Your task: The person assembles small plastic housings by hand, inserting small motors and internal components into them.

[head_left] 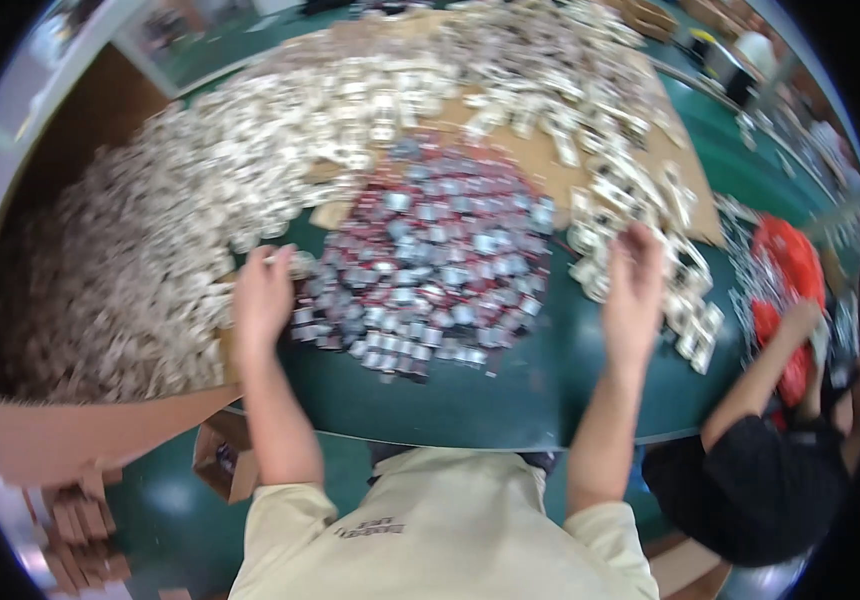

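A large heap of small silver, dark and red parts [420,250], perhaps small motors, lies on the green table in front of me. At its left edge is my left hand [264,300], thumb and fingers drawn together by a pale piece [301,264]. Blur hides whether the fingers grip that piece. To the right of the heap, my right hand [634,285] is raised over cream-coloured flat plastic pieces [695,325], its fingers bent and close together. Whatever lies between those fingertips cannot be made out.
Many more cream pieces [190,220] spread over cardboard [685,150] from left to far right. A cardboard flap [100,430] juts out at the near left. On the right, a person in black [750,480] handles a red bag [788,260]. An open carton [225,455] stands below the table.
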Action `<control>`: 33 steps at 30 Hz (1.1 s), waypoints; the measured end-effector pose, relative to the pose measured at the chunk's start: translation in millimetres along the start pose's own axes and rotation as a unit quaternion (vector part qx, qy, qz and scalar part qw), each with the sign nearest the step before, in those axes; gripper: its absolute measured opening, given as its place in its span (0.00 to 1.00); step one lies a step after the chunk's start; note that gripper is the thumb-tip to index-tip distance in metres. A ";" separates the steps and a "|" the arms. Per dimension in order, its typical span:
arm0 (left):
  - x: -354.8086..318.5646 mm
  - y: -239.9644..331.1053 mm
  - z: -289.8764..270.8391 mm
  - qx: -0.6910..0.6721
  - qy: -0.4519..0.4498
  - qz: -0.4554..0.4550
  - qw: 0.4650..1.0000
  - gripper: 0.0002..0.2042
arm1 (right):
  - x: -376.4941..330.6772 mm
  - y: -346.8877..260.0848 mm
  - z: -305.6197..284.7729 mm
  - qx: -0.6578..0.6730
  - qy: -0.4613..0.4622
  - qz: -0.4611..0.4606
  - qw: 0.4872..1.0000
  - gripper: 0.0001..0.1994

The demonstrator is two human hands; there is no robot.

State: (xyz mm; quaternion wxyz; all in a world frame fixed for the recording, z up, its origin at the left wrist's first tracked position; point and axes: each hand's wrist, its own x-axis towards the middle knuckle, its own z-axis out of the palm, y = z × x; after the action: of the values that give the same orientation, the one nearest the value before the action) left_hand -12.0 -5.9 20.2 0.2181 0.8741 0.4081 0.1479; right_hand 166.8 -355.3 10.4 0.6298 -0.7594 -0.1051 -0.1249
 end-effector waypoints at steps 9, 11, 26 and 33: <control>37.2 -24.7 28.5 -0.015 -0.036 -0.020 0.999 0.14 | -5.5 -6.1 -5.0 -0.170 -0.238 0.002 0.956 0.08; 41.9 -28.1 24.3 -0.102 -0.046 -0.039 0.993 0.12 | -3.9 -10.7 -9.1 -0.252 -0.304 0.012 0.919 0.10; 65.6 -54.1 43.2 -0.115 -0.142 0.056 0.982 0.17 | -3.7 -23.0 -22.7 0.011 -0.389 -0.010 0.921 0.19; 27.0 40.0 13.9 -0.393 0.011 0.059 0.918 0.24 | -10.5 -37.3 -14.3 0.217 -0.368 0.123 0.896 0.13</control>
State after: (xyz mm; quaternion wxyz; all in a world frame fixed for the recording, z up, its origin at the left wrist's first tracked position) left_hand 36.9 -11.4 30.5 0.5306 0.7387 0.2672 0.3183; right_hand 144.2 -362.5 44.2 0.7055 -0.6024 -0.2600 0.2680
